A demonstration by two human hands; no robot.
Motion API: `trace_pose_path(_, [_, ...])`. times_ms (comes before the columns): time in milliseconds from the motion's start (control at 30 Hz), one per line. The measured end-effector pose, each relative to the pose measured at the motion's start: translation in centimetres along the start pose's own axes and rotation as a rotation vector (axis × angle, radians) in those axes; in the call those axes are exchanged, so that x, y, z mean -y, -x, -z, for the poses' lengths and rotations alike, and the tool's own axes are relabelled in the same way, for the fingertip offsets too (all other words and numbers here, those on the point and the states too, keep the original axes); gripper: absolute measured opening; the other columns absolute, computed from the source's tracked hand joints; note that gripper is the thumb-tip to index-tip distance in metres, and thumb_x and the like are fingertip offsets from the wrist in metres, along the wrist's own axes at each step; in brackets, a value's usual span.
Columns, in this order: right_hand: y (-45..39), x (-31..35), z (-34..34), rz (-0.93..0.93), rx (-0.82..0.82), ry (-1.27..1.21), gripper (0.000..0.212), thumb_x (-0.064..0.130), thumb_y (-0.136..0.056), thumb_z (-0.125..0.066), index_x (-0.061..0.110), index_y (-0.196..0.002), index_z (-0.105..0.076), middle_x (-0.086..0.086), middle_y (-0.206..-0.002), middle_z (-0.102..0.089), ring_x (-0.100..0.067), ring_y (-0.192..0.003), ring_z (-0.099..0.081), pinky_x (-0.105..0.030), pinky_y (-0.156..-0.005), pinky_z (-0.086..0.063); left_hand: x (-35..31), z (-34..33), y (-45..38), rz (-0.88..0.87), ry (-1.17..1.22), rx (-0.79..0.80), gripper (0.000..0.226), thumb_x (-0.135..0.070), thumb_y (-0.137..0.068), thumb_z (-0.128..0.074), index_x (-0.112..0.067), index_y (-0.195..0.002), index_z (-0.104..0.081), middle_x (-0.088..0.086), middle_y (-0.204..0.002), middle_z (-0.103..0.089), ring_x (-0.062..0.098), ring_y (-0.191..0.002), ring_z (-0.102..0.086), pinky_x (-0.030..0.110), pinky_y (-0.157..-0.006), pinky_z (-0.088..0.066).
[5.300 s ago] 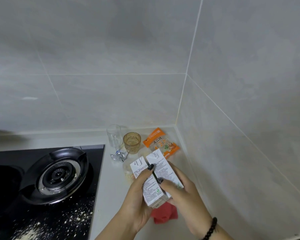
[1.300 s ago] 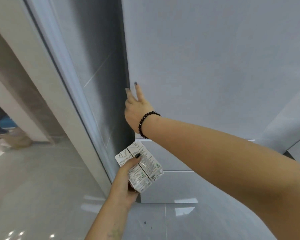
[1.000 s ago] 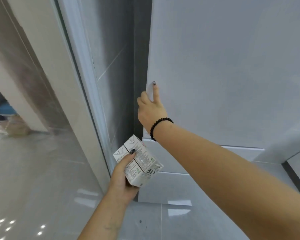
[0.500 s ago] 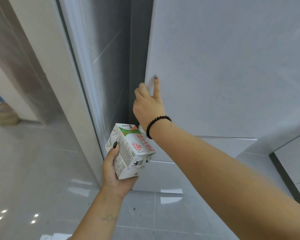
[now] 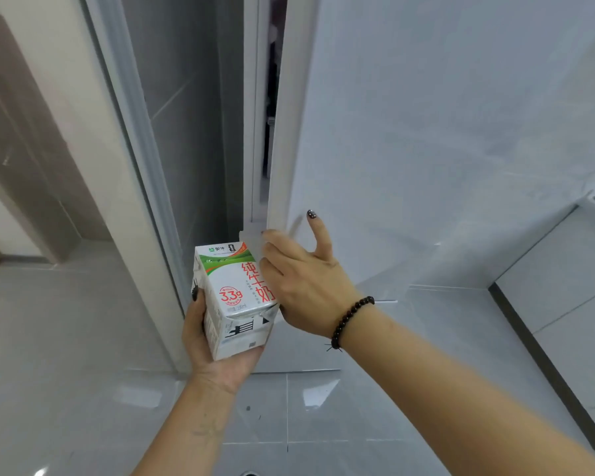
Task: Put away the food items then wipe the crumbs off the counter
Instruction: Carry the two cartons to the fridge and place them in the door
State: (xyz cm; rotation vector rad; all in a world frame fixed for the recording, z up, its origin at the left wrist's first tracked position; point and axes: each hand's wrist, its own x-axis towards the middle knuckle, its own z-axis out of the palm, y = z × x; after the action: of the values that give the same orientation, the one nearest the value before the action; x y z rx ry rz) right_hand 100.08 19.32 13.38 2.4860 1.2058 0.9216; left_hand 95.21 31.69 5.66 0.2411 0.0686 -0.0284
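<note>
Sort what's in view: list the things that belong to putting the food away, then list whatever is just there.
Part of the job:
- milk cartons, gripped in the left hand
- fridge door, slightly ajar, its edge gripped by the right hand

Just there:
- bracelet on the right wrist
- door frame
- floor tiles
- cabinet at right

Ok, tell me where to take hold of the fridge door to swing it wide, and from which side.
Take the fridge door by its free left edge, where a narrow gap has opened. Come in from the left and hook the fingers behind the edge: the front is flat, with no handle showing. The right hand is already there, fingers curled round the edge low down, while the left hand holds the milk cartons.
</note>
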Motion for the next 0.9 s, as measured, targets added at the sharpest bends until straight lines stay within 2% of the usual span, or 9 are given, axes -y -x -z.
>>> trace_pose_path(100, [2.7,0.2,2.8,-0.052,-0.008,0.001,0.033,0.008,-0.083,-0.031,0.014,-0.082,-0.064,0.0,-0.1,-0.065,-0.016,-0.125,-0.048,-0.057,-0.11,0.001,1.3,-1.0,2.2,0.02,-0.04,0.022,0.057,-0.044,-0.044,-0.077,-0.019,-0.095,-0.078,0.006,-0.101,-0.073,0.025,-0.084,-0.072,0.035,-0.069,-0.059])
trace_pose_path(200, [5.5,0.1,5.2,-0.081,-0.051,0.014,0.03,0.008,-0.086,-0.037,0.017,-0.079,-0.065,0.004,-0.102,-0.066,-0.012,-0.124,-0.049,-0.054,-0.11,-0.002,2.3,-1.7,4.3,0.068,-0.063,0.06,0.067,-0.043,-0.037,-0.085,-0.02,-0.099,-0.077,0.006,-0.102,-0.073,0.025,-0.085,-0.071,0.037,-0.07,-0.059])
trace_pose_path(367, [9.7,0.4,9.2,-0.225,-0.216,-0.012,0.02,0.004,-0.078,-0.049,0.017,-0.075,-0.063,0.007,-0.1,-0.067,-0.008,-0.118,-0.049,-0.048,-0.106,-0.013,3.8,-3.4,7.4,0.13,-0.094,0.081,0.082,-0.038,-0.028,-0.093,-0.02,-0.106,-0.074,0.006,-0.105,-0.072,0.027,-0.088,-0.071,0.04,-0.071,-0.059])
trace_pose_path(500, [11.4,0.2,12.0,-0.355,-0.282,0.062,0.022,0.004,-0.077,-0.048,0.017,-0.079,-0.066,0.005,-0.102,-0.066,-0.011,-0.117,-0.05,-0.046,-0.104,-0.021,5.2,-5.2,8.6,0.163,-0.112,0.086,0.098,-0.036,-0.033,-0.093,-0.019,-0.125,-0.063,0.008,-0.116,-0.066,0.029,-0.096,-0.069,0.044,-0.078,-0.057])
trace_pose_path(633, [13.6,-0.3,14.5,-0.471,-0.356,0.091,0.021,0.002,-0.073,-0.051,0.015,-0.077,-0.067,0.001,-0.097,-0.067,-0.017,-0.107,-0.055,-0.043,-0.098,-0.032,6.9,-6.7,9.7,0.221,-0.11,0.123,0.104,-0.035,-0.035,-0.093,-0.02,-0.131,-0.058,0.009,-0.12,-0.064,0.03,-0.1,-0.068,0.048,-0.086,-0.054])
trace_pose_path(700, [15.2,-0.3,15.3,-0.543,-0.384,0.115,0.022,0.0,-0.072,-0.052,0.015,-0.076,-0.068,0.0,-0.096,-0.067,-0.018,-0.105,-0.054,-0.043,-0.096,-0.034,7.8,-7.3,10.2,0.266,-0.108,0.131,0.107,-0.033,-0.034,-0.093,-0.021,-0.134,-0.056,0.009,-0.124,-0.063,0.031,-0.101,-0.068,0.048,-0.081,-0.057])
trace_pose_path(800, [17.1,0.3,16.3,-0.68,-0.369,0.164,0.025,0.001,-0.066,-0.057,0.016,-0.081,-0.07,-0.001,-0.096,-0.065,-0.019,-0.104,-0.051,-0.038,-0.092,-0.031,9.0,-8.3,10.7,0.326,-0.109,0.145,0.104,-0.03,-0.031,-0.094,-0.021,-0.129,-0.06,0.01,-0.117,-0.067,0.033,-0.095,-0.07,0.046,-0.068,-0.057])
trace_pose_path(900, [17.9,0.6,17.1,-0.827,-0.315,0.167,0.029,0.003,-0.059,-0.063,0.017,-0.083,-0.071,-0.004,-0.098,-0.062,-0.021,-0.097,-0.047,-0.032,-0.081,-0.027,10.0,-8.9,10.6,0.355,-0.123,0.158,0.097,-0.031,-0.03,-0.094,-0.022,-0.122,-0.065,0.011,-0.113,-0.069,0.033,-0.093,-0.07,0.047,-0.066,-0.058])
